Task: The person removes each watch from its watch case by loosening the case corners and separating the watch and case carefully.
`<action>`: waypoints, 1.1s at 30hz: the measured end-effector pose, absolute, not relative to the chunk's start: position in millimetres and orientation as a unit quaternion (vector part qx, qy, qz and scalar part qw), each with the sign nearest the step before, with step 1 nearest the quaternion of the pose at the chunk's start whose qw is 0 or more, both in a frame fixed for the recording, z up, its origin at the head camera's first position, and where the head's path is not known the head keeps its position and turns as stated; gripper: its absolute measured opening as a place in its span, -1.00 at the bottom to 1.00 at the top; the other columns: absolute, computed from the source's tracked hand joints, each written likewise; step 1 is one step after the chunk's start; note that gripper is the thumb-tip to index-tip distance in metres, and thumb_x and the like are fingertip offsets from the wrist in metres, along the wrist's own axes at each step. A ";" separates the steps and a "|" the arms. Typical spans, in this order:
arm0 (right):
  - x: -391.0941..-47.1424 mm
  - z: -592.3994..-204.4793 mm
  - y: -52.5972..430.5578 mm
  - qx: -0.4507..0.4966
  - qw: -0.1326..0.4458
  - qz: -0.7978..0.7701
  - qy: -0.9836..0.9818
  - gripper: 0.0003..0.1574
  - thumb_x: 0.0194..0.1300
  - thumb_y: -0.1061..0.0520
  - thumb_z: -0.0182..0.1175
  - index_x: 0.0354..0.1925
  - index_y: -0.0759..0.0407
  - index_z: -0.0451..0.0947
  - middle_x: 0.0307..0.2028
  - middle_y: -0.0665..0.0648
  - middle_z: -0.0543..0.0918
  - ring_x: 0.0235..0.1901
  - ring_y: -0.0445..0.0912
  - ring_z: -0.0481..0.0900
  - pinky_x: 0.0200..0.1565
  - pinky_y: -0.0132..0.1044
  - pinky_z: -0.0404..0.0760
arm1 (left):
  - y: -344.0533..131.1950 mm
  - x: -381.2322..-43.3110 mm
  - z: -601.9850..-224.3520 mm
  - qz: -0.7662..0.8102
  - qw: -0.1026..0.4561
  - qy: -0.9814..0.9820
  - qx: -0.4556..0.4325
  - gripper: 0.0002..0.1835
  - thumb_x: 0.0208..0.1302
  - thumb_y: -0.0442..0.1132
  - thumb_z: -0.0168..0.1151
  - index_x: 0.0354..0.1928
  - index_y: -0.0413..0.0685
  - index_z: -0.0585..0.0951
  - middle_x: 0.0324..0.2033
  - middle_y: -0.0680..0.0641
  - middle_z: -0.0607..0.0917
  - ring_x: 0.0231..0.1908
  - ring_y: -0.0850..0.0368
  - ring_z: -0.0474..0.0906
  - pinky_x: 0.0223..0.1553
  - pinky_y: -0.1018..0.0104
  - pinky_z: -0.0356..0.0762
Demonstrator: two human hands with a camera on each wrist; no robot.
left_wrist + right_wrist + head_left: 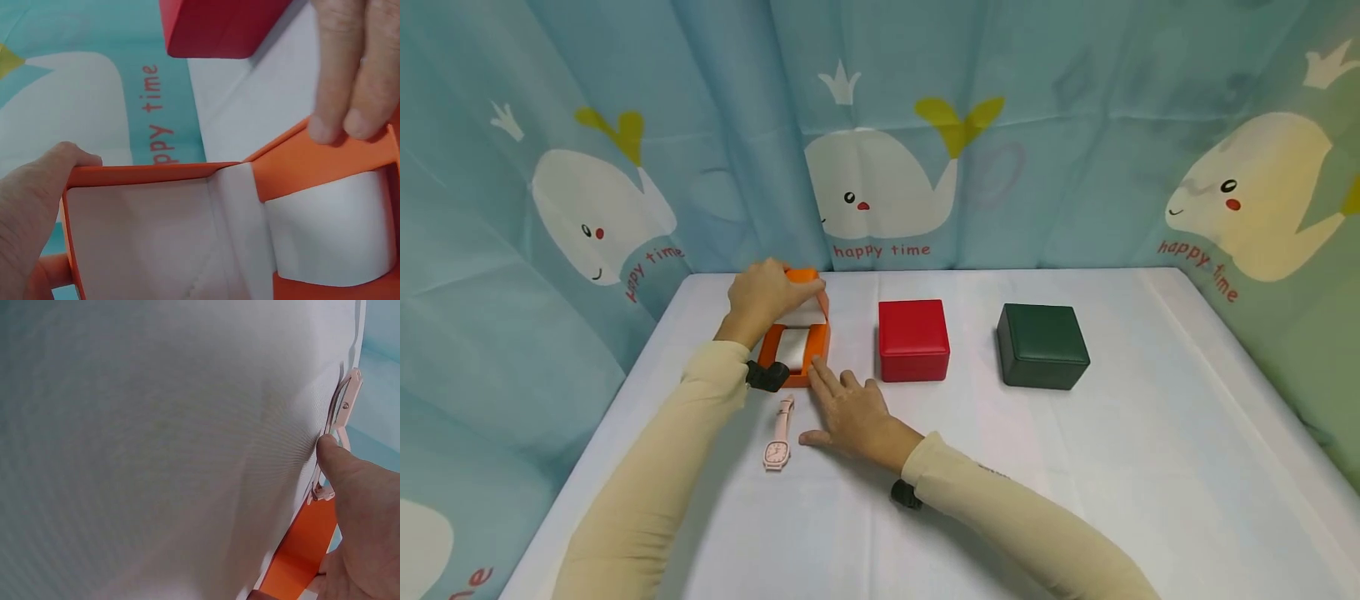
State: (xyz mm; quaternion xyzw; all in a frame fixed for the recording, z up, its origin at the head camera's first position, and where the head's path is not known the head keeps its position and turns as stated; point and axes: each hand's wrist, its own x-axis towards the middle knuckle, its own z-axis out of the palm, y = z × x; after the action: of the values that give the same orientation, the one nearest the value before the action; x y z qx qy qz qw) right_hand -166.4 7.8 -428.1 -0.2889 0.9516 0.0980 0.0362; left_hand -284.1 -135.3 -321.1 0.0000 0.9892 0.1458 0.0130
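An orange watch box (822, 337) stands at the back left of the table with its lid raised. My left hand (762, 298) grips the lid's far edge, thumb on one side and fingers behind, as the left wrist view shows. Inside the box lies a white cushion (331, 231), with no watch around it. My right hand (859, 421) has its fingers extended, and two fingertips (359, 122) rest on the box's right rim. A pink wristwatch (777, 450) lies on the table in front of the box, left of my right thumb, seen edge-on in the right wrist view.
A red box (913, 337) stands right of the orange one, and a dark green box (1045, 346) farther right; both have their lids down. A white cloth (1112, 500) covers the table. Behind it hangs a blue curtain (737, 125) with whale prints.
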 end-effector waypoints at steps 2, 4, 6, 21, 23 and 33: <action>-165.9 -428.7 7.7 -0.288 0.038 0.101 0.952 0.29 0.31 -0.67 -0.14 0.65 0.04 -0.18 0.62 0.03 -0.11 0.24 -0.05 0.42 -0.05 -0.16 0.60 | -135.2 -281.6 -324.5 0.145 0.003 0.989 -0.002 -0.16 0.21 0.40 0.17 0.22 -0.20 0.60 -0.05 -0.32 0.64 -0.26 -0.18 0.57 -0.35 0.06 0.56; -166.4 -428.5 7.8 -0.286 0.042 0.104 0.952 0.29 0.31 -0.67 -0.16 0.65 0.04 -0.21 0.62 0.03 -0.13 0.25 -0.05 0.41 -0.04 -0.15 0.59 | -135.1 -279.7 -326.1 0.143 -0.005 0.990 0.000 -0.16 0.20 0.40 0.18 0.21 -0.20 0.61 -0.09 -0.32 0.64 -0.27 -0.19 0.56 -0.36 0.05 0.56; -167.0 -427.7 7.6 -0.284 0.046 0.102 0.952 0.30 0.30 -0.67 -0.15 0.65 0.04 -0.21 0.62 0.03 -0.14 0.25 -0.05 0.41 -0.03 -0.14 0.59 | -135.4 -278.5 -326.6 0.142 -0.013 0.990 0.005 -0.18 0.20 0.39 0.20 0.19 -0.20 0.63 -0.13 -0.32 0.64 -0.29 -0.19 0.56 -0.37 0.05 0.56; -166.7 -428.6 5.3 -0.284 0.046 0.091 0.954 0.29 0.29 -0.66 -0.11 0.65 0.03 -0.14 0.61 0.02 -0.10 0.30 -0.02 0.41 0.02 -0.11 0.59 | -139.7 -262.6 -333.0 0.174 -0.048 0.983 0.017 -0.26 0.17 0.31 0.31 0.07 -0.24 0.69 -0.29 -0.24 0.69 -0.39 -0.13 0.57 -0.39 0.08 0.57; -166.7 -429.0 5.1 -0.284 0.047 0.090 0.953 0.29 0.30 -0.66 -0.11 0.65 0.04 -0.15 0.61 0.02 -0.10 0.29 -0.02 0.41 0.02 -0.11 0.58 | -140.3 -261.8 -332.8 0.174 -0.044 0.984 0.014 -0.25 0.16 0.32 0.30 0.07 -0.24 0.69 -0.27 -0.25 0.69 -0.36 -0.14 0.57 -0.36 0.07 0.56; -167.6 -429.0 6.1 -0.284 0.035 0.103 0.953 0.28 0.31 -0.66 -0.12 0.65 0.03 -0.16 0.61 0.01 -0.09 0.27 -0.04 0.40 -0.01 -0.12 0.59 | -141.1 -256.0 -336.5 0.170 -0.058 0.983 0.035 -0.26 0.15 0.32 0.30 0.01 -0.26 0.70 -0.28 -0.26 0.66 -0.34 -0.15 0.55 -0.35 0.04 0.58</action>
State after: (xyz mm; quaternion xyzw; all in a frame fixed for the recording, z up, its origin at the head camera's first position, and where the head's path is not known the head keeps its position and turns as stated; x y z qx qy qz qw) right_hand -167.6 6.1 -429.0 -0.2837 0.9527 0.1027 0.0350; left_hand -256.0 -141.1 -336.5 0.0345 0.9831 0.1704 -0.0582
